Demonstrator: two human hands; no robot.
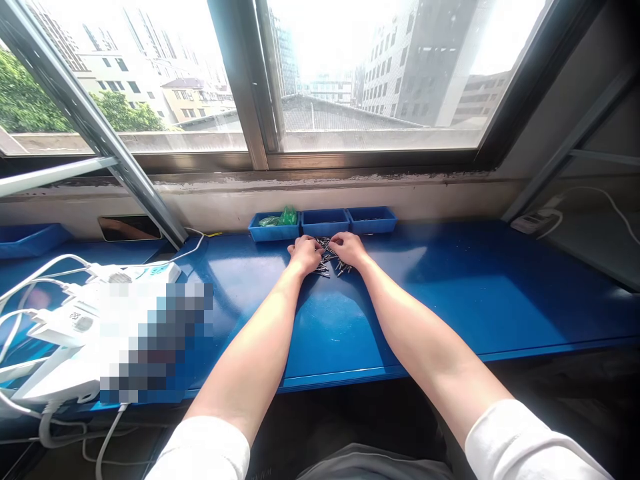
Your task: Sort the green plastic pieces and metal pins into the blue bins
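A loose heap of thin, dark and silvery metal pieces [328, 249] lies on the blue table; they are too small for me to make out their exact kind. From the left, my left hand [306, 253] reaches into the heap with curled fingers closed on some of the pieces. Opposite it, my right hand [350, 249] has its fingertips pinched together on pieces at the heap's right side. The two hands are close but apart, and their fingers partly hide the heap. A few pieces stick out towards me below both hands.
Behind the heap stand a blue bin with green plastic bags [274, 225], a middle blue bin [325, 219] and a right blue bin [372, 219]. On the left are a white power strip [120, 307] with plugs and cables, and a metal post [145, 187]. A window spans the back.
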